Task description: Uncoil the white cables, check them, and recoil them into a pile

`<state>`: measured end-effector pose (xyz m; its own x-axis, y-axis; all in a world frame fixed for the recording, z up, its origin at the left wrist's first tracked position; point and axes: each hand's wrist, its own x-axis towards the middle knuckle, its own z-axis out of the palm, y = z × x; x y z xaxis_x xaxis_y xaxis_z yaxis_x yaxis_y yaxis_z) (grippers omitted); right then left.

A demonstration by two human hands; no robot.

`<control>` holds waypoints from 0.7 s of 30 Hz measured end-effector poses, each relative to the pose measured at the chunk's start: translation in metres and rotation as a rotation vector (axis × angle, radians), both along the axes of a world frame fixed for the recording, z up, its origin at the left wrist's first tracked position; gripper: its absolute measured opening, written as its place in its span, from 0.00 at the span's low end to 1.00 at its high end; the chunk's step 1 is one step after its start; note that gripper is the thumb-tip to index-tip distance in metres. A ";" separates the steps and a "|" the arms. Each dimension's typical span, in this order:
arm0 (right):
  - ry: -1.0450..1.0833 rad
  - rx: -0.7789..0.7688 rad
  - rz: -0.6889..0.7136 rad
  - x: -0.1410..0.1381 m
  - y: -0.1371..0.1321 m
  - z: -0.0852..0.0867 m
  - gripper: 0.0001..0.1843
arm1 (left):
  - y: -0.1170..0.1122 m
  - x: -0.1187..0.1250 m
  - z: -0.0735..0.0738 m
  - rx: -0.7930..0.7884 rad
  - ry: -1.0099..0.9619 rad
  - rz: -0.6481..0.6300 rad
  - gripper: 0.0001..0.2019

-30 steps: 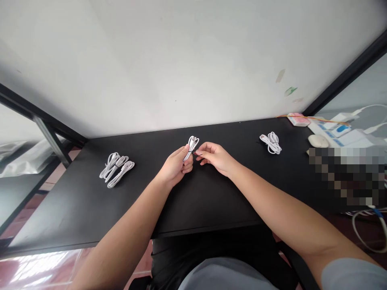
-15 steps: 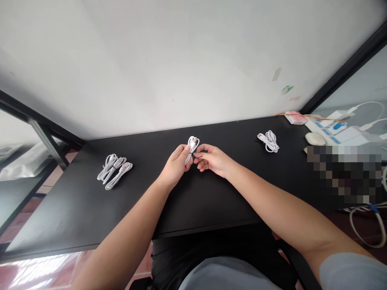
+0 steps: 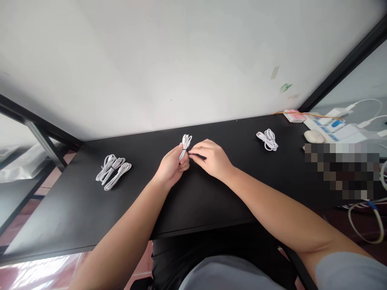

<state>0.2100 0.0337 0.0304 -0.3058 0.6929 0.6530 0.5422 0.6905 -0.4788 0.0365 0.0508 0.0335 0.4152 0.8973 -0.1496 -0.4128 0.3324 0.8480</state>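
If eased in grip, could splay: hence some risk for the bundled white cable (image 3: 185, 142), held in the curled left hand (image 3: 173, 166) above the middle of the tabletop (image 3: 208, 201), loop ends upward. Pinched narrow by the right hand (image 3: 211, 158), just beside: apparently a free end of the black tie (image 3: 186, 150); exact hold too small to tell. Could slip from too light a pinch on so thin a band; could crimp the cable from too hard a twist. Smooth, slim, rounded sheathing, probably springy plastic, so prone to uncoiling. Toward the left, three similar coils (image 3: 109, 172), elongated, close together, glossy white against matte black. Toward the right, one looser, knotlike coil (image 3: 269, 141). Farther right, a pale, pebble-shaped mouse (image 3: 314, 137) near a flat white power strip (image 3: 321, 128). Behind, plain pale wall (image 3: 181, 68) with a few marks.
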 end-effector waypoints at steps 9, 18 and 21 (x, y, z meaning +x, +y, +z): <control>-0.100 0.019 0.039 0.002 0.003 -0.002 0.10 | 0.000 0.000 0.003 -0.086 -0.025 -0.067 0.18; 0.138 -0.227 0.027 0.002 -0.001 0.002 0.05 | -0.002 0.000 0.003 -0.030 0.001 -0.095 0.15; 0.307 -0.390 0.058 0.000 0.001 -0.002 0.04 | -0.002 -0.001 0.004 -0.003 0.027 -0.088 0.14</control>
<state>0.2104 0.0344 0.0282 -0.1852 0.8908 0.4150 0.3013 0.4534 -0.8388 0.0356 0.0488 0.0376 0.4885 0.8569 -0.1646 -0.3591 0.3694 0.8571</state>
